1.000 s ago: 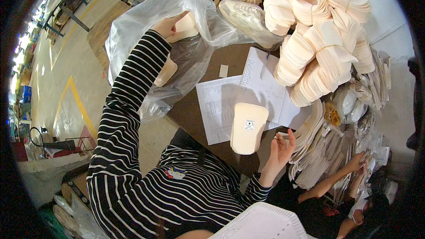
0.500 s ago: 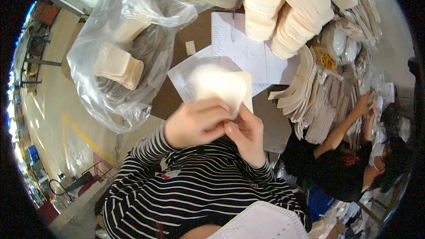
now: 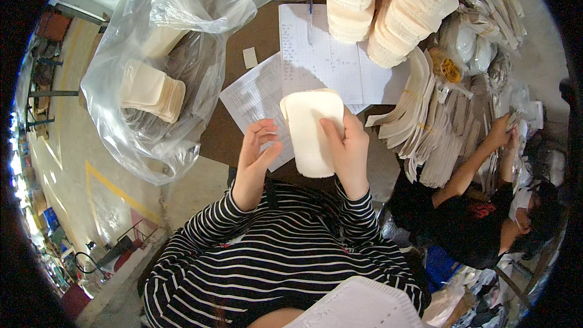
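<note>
A small stack of cream, round-cornered pads point(image 3: 313, 140) is gripped by my right hand point(image 3: 352, 149), its thumb lying across the top pad. My left hand point(image 3: 258, 158) is beside the stack's left edge with fingers apart and curled a little, touching nothing. Under and beyond the held pads lie an open notebook point(image 3: 322, 54) with handwriting and a loose printed sheet point(image 3: 249, 94). A pen point(image 3: 310, 24) rests on the notebook. To the left, a clear plastic bag point(image 3: 200, 109) holds more stacks of similar cream pads point(image 3: 149, 88).
Tall bundles of cream pads point(image 3: 352, 3) stand at the back right. Banded bundles of pale strips point(image 3: 404, 109) lie along the right, near yellow rubber bands point(image 3: 448, 68). A small white card point(image 3: 249, 58) lies on the brown tabletop point(image 3: 246, 39). Another person point(image 3: 480, 206) works at the right.
My left hand has let go of the pads and moved away from them. The stack, bent between both hands before, is now flat and upright in my right hand.
</note>
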